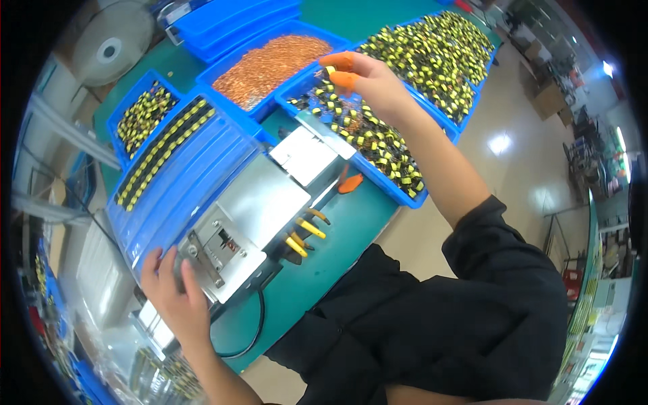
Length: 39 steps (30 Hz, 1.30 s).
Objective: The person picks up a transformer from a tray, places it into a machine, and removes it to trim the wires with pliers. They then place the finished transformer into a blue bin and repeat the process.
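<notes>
My right hand (381, 88), with orange finger covers on thumb and forefinger, is raised over a blue bin (413, 200) of loose yellow-and-black coil parts. Between those fingertips is a small yellow-banded coil part (330, 70). My left hand (177, 304) is at the left side of a metal bench machine (260, 199), fingers apart, beside its plate with a slot and screws (219, 253). Nothing shows in the left fingers. Left of the machine, rows of coil parts (162, 152) lie across the top of a blue ridged tray (185, 172).
Copper-coloured pieces fill a blue bin (270, 64) beyond the machine. More coil parts fill a large bin (432, 61) at far right and a small one (145, 115) at left. Yellow-handled pliers (307, 233) sit against the machine's near side. A black cable (260, 324) trails over the green table (364, 226).
</notes>
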Each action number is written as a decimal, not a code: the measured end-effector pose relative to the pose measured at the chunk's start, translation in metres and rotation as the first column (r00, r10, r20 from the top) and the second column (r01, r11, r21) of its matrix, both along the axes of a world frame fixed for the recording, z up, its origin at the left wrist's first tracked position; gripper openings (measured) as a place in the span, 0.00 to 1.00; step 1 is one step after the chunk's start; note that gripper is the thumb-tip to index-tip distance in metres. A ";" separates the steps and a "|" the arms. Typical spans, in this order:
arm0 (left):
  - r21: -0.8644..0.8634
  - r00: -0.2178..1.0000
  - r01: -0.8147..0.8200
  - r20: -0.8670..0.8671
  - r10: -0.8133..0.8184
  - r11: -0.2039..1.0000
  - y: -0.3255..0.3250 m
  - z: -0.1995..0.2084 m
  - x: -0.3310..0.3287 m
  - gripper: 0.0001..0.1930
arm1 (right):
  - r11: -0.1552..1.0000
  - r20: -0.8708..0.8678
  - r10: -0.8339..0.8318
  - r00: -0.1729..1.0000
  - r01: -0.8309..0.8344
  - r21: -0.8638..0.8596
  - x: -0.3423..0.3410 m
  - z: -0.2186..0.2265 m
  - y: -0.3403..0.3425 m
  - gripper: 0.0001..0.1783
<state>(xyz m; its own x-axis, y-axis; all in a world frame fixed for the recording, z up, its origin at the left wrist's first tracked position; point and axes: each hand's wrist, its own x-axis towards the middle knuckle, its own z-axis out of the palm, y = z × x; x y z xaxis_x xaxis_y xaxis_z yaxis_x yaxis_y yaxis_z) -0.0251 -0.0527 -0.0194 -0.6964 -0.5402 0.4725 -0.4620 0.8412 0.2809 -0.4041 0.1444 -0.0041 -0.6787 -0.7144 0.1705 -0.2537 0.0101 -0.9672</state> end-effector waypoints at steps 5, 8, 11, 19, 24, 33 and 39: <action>-0.076 0.999 -0.016 -0.046 0.012 0.997 0.002 -0.005 -0.008 0.12 | 0.947 -0.206 0.319 0.925 -0.306 0.093 0.091 0.030 -0.031 0.11; -0.013 0.996 -0.014 -0.085 0.013 1.000 0.001 -0.006 -0.007 0.11 | 0.860 -0.333 0.478 0.813 -0.357 0.364 0.145 0.035 -0.055 0.08; -0.004 0.993 -0.037 -0.108 0.036 0.999 0.002 -0.006 -0.004 0.12 | 0.786 -0.519 0.599 0.610 -0.323 0.528 0.170 0.018 -0.082 0.12; -0.021 0.992 -0.042 -0.124 0.039 0.999 0.003 -0.006 -0.002 0.12 | 0.785 -0.645 0.598 0.476 -0.189 0.590 0.192 0.012 -0.098 0.15; -0.022 0.991 -0.035 -0.128 0.032 0.999 0.001 -0.009 -0.004 0.11 | 0.774 -0.630 0.607 0.484 -0.182 0.606 0.191 0.008 -0.100 0.15; -0.020 0.992 -0.040 -0.121 0.037 0.999 0.001 -0.008 -0.004 0.11 | 0.721 -0.559 0.667 0.493 -0.236 0.652 0.195 0.013 -0.106 0.15; -0.014 0.991 -0.054 -0.123 0.052 0.998 -0.001 -0.011 -0.002 0.11 | 0.714 -0.459 0.683 0.568 -0.386 0.584 0.180 0.024 -0.098 0.15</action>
